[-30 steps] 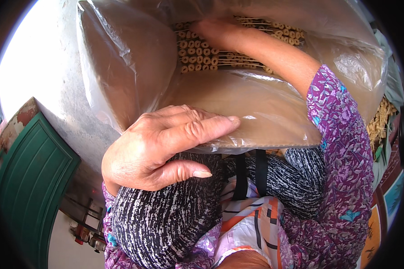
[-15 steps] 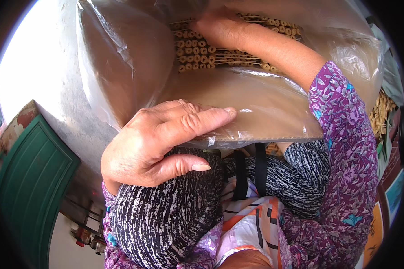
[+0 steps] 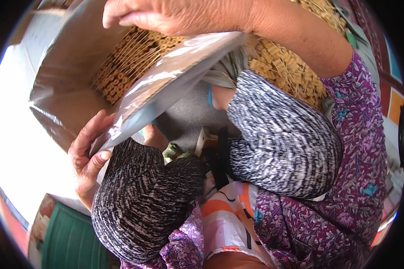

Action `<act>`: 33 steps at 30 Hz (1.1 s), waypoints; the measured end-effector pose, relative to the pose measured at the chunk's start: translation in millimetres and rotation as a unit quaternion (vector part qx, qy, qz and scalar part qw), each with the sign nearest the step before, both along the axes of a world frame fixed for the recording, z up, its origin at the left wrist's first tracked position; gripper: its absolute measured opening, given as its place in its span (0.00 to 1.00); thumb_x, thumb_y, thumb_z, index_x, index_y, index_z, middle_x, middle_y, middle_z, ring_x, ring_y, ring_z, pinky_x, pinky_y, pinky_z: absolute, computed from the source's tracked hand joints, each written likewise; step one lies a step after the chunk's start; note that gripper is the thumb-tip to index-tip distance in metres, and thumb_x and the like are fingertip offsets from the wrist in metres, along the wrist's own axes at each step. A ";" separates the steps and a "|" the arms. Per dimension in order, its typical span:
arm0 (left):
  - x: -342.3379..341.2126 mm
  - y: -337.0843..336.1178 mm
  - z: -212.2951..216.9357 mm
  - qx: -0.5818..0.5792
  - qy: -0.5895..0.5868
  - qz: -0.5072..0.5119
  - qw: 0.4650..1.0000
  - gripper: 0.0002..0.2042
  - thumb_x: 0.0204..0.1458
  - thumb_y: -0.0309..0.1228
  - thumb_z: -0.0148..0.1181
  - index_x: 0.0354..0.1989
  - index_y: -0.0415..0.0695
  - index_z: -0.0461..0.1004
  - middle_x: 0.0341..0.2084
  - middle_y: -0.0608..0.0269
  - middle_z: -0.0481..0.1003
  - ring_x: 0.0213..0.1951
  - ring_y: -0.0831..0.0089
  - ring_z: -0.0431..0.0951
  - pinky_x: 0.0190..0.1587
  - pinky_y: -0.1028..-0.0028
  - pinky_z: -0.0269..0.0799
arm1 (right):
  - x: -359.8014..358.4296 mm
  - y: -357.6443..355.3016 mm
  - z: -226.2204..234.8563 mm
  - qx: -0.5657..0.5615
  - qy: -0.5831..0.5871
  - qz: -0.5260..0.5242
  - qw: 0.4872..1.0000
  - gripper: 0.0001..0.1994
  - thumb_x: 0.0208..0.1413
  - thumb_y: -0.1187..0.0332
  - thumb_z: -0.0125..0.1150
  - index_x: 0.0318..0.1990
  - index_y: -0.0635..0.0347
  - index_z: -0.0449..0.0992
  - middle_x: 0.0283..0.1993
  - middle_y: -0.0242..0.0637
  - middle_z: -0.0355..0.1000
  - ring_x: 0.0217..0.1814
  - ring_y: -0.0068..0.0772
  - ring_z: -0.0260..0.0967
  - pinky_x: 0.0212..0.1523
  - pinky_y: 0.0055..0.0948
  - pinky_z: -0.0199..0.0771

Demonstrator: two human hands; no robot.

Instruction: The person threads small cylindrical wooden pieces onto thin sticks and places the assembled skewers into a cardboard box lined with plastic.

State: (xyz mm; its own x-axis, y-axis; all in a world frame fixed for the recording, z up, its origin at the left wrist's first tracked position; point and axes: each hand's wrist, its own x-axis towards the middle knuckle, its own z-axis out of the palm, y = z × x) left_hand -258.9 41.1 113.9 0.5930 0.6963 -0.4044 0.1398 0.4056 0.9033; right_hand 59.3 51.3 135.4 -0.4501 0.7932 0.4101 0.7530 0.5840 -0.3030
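Note:
A cardboard box (image 3: 69, 85) lined with clear plastic stands tilted beyond my knees. Inside lie rows of thin sticks threaded with small tan rings (image 3: 117, 85), partly hidden by the box's near wall (image 3: 166, 85). At that wall's left end, my left hand (image 3: 87, 152) grips the edge of the cardboard box, thumb on the near side and fingers on the other. My right hand (image 3: 166, 15) reaches leftward over the box, fingers loosely bent and apart, with nothing visible in them. The top of this hand is cut off by the picture's edge.
To the right of the box lies a large heap of similar ringed sticks (image 3: 283, 67) on greyish cloth. My knees in patterned black-and-white trousers (image 3: 283, 134) stand close to the box. A green panel (image 3: 74, 235) is at the lower left. Grey floor (image 3: 188, 116) shows between my legs.
My right hand has come up out of the box. My left hand has gone from lying on the near flap to gripping its left edge. The box has turned and tilted.

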 end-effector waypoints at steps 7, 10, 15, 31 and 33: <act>-27.1 8.9 -5.5 0.113 0.252 -0.106 0.955 0.29 0.50 0.22 0.57 0.64 0.38 0.62 0.61 0.50 0.65 0.64 0.64 0.62 0.68 0.66 0.50 | 104.7 -139.0 -37.4 -0.085 0.150 -0.330 0.928 0.09 0.55 0.73 0.59 0.42 0.65 0.77 0.34 0.41 0.78 0.32 0.32 0.78 0.36 0.27 0.76; -29.1 17.1 -4.9 0.086 0.207 -0.120 0.967 0.29 0.50 0.22 0.56 0.64 0.39 0.63 0.61 0.53 0.65 0.63 0.64 0.63 0.67 0.65 0.52 | 135.3 -202.3 -89.1 -0.313 0.045 -0.478 0.819 0.10 0.62 0.68 0.52 0.46 0.54 0.78 0.40 0.35 0.79 0.31 0.22 0.75 0.34 0.30 0.78; 13.2 57.9 36.6 0.329 0.331 -0.259 0.846 0.28 0.51 0.26 0.57 0.64 0.43 0.65 0.60 0.57 0.68 0.62 0.62 0.66 0.63 0.61 0.60 | 148.0 -272.6 -191.0 -0.443 -0.065 -0.464 0.765 0.17 0.61 0.69 0.53 0.57 0.50 0.72 0.60 0.37 0.69 0.50 0.26 0.70 0.46 0.30 0.75; 273.0 -41.1 -101.3 0.109 -0.087 -0.257 0.956 0.39 0.53 0.33 0.65 0.69 0.37 0.48 0.63 0.46 0.61 0.61 0.63 0.65 0.63 0.66 0.60 | 110.7 -214.1 -161.6 -0.004 0.198 -0.531 0.824 0.07 0.52 0.63 0.65 0.35 0.52 0.77 0.24 0.30 0.73 0.19 0.22 0.68 0.21 0.23 0.73; 282.1 -55.2 -114.1 0.036 -0.156 -0.271 0.949 0.38 0.53 0.32 0.65 0.69 0.39 0.50 0.62 0.50 0.63 0.61 0.64 0.66 0.63 0.64 0.60 | 93.6 -206.4 -153.7 -0.035 0.282 -0.518 0.807 0.07 0.51 0.64 0.65 0.35 0.54 0.77 0.24 0.31 0.74 0.20 0.22 0.70 0.22 0.23 0.73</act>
State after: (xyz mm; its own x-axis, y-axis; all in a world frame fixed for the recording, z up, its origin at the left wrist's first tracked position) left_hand 23.1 -14.1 -0.2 0.9549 0.2748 -0.1124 0.0306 0.2855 0.9579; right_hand 152.9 -155.1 -18.3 0.7119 0.6540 0.2560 0.5573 -0.3041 -0.7726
